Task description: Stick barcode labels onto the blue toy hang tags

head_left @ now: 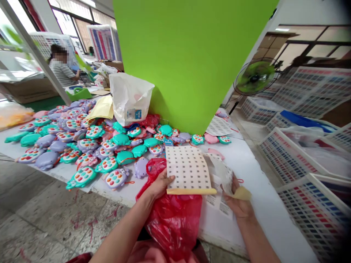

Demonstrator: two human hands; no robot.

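Note:
My left hand (161, 183) grips the left edge of a sticker sheet (188, 166) printed with rows of small dark squares, thumb on top. A yellow strip of backing runs along the sheet's lower edge. At the right, my right hand (238, 199) is closed around a second, curled sheet (223, 171) with a yellowish underside, somewhat blurred. A red plastic bag (175, 219) hangs over the table edge below the left hand. More printed sheets (219, 204) lie flat under the hands. Turtle-like toys (113, 178) in green, purple and pink with coloured buttons are heaped to the left.
A white bag (131, 96) and yellow paper (102, 108) rest on the heap. A green pillar (189, 62) rises behind the table (246, 164). White plastic crates (296, 157) and a fan (255, 77) stand at right. Another person (61, 67) sits at the far left.

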